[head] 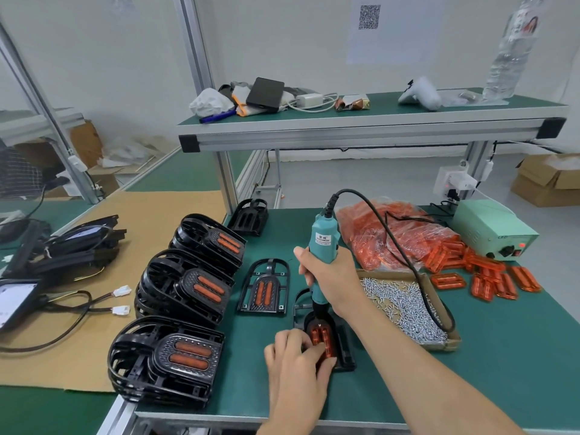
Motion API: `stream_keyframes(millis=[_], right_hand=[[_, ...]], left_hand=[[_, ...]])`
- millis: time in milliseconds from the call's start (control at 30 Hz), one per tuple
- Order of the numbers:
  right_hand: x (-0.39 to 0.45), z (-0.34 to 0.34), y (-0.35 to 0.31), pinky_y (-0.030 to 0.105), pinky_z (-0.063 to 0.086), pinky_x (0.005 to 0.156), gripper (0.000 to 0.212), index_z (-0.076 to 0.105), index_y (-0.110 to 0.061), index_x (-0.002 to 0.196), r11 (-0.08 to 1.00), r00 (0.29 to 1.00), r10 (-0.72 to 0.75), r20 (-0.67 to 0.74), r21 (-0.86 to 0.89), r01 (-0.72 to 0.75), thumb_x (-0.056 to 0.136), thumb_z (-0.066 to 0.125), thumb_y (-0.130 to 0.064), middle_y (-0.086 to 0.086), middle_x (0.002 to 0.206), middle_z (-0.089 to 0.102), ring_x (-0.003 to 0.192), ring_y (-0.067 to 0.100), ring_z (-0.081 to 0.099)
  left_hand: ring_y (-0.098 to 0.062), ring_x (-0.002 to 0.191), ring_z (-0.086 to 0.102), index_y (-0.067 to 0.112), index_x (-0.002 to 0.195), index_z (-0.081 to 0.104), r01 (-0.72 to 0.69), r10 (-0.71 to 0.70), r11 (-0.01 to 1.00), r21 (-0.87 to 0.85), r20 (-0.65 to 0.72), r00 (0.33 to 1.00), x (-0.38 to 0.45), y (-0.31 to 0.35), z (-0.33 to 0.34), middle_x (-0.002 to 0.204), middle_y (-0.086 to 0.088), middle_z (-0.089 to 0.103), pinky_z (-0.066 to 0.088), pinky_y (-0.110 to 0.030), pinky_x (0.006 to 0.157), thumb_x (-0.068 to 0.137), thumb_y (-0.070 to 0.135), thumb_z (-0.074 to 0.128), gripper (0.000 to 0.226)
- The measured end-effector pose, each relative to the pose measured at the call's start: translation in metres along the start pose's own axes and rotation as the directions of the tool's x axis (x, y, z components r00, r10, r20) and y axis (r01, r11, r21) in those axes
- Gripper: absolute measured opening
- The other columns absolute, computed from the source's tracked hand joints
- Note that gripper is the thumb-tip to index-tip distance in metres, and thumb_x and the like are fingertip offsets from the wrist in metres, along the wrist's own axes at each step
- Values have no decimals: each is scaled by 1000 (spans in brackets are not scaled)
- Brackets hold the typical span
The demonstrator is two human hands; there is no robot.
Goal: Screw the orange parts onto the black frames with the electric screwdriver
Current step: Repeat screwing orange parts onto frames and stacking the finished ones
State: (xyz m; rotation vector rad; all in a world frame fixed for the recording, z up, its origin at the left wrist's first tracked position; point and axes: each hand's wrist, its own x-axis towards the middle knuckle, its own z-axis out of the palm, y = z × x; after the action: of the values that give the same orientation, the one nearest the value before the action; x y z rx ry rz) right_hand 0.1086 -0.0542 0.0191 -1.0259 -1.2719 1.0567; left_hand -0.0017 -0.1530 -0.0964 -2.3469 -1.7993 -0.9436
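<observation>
Gripped in the right hand (332, 277): the teal electric screwdriver (320, 246), upright, tip down on the orange part (321, 339) seated in a black frame (343, 356) near the table's front edge. Pressed onto that part: fingers of the left hand (295, 362). Left of it, another fitted frame (263, 288) and three stacks of finished frames (185, 287). Right, a cardboard tray of screws (405, 306); beyond, loose orange parts (496, 277) and a bagful (392, 233).

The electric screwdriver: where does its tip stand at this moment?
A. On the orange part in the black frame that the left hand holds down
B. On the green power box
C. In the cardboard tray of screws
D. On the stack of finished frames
A: the right hand holds the electric screwdriver upright, tip on the orange part in the black frame under the left hand.
</observation>
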Motion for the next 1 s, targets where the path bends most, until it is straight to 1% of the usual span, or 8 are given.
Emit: stream_keyframes(millis=[267, 433, 533, 667, 733, 833, 900, 1000], right_hand=[[-4, -3, 1, 19, 50, 61, 31, 68, -10, 73, 1000, 993, -12, 119, -18, 14, 92, 74, -34, 4, 61, 65, 54, 13, 56], [-2, -7, 2, 23, 51, 66, 29, 71, -17, 73, 997, 985, -34, 171, -57, 44, 90, 74, -40, 19, 71, 69, 56, 18, 58], [-1, -14, -3, 30, 52, 67, 26, 70, -20, 73, 997, 988, -81, 134, -5, 82, 90, 75, -38, 24, 80, 70, 57, 21, 57], [4, -32, -18, 28, 53, 62, 15, 70, -25, 77, 968, 992, -125, 11, 218, 120, 88, 78, -32, 13, 83, 72, 57, 20, 55], [5, -46, -19, 26, 51, 57, 13, 69, -25, 80, 894, 994, -51, -95, 440, 88, 86, 80, -27, 9, 80, 70, 56, 16, 54], [-4, -75, -6, 21, 47, 56, 17, 61, -21, 87, 649, 961, 167, -220, 758, 61, 90, 76, -26, -1, 78, 64, 55, 8, 50], [-15, -96, 9, 19, 45, 57, 18, 57, -21, 88, 473, 919, 289, -267, 875, 105, 95, 71, -29, -7, 78, 61, 55, 4, 48], [-38, -124, 32, 15, 41, 57, 20, 53, -21, 89, 285, 886, 366, -284, 941, 184, 92, 68, -34, -13, 77, 56, 52, -1, 45]], left_hand=[[-16, 94, 46, 31, 91, 82, -12, 12, 1000, 20, -7, 1000, -2, -3, 4, 91, 13, 50, 40, -34, 76, 70, 49, 89, 28], [-16, 94, 45, 31, 91, 82, -11, 12, 1000, 22, -11, 1000, -2, -3, 4, 91, 13, 50, 39, -34, 75, 71, 49, 88, 28], [-15, 94, 45, 31, 91, 82, -12, 12, 1000, 16, -6, 1000, -2, -3, 4, 91, 13, 51, 40, -34, 75, 71, 50, 88, 28], [-14, 94, 46, 32, 90, 81, 2, -2, 1000, 2, -1, 1000, -2, -1, 2, 91, 14, 52, 41, -34, 76, 71, 50, 87, 26], [-13, 95, 46, 33, 89, 80, 7, -7, 1000, -21, -4, 1000, -2, -1, 2, 91, 15, 52, 42, -35, 77, 74, 50, 84, 24], [-12, 99, 48, 35, 91, 78, 17, -18, 995, -95, -17, 1000, 0, -2, 1, 95, 17, 53, 40, -37, 81, 82, 52, 72, 20], [-10, 100, 48, 35, 92, 76, 6, -11, 988, -153, -36, 999, 5, 0, 1, 97, 19, 56, 37, -35, 83, 85, 45, 73, 13], [-5, 96, 46, 35, 90, 70, -33, 33, 965, -258, -7, 999, 23, 12, 0, 92, 23, 57, 34, -27, 82, 89, 33, 72, 3]])
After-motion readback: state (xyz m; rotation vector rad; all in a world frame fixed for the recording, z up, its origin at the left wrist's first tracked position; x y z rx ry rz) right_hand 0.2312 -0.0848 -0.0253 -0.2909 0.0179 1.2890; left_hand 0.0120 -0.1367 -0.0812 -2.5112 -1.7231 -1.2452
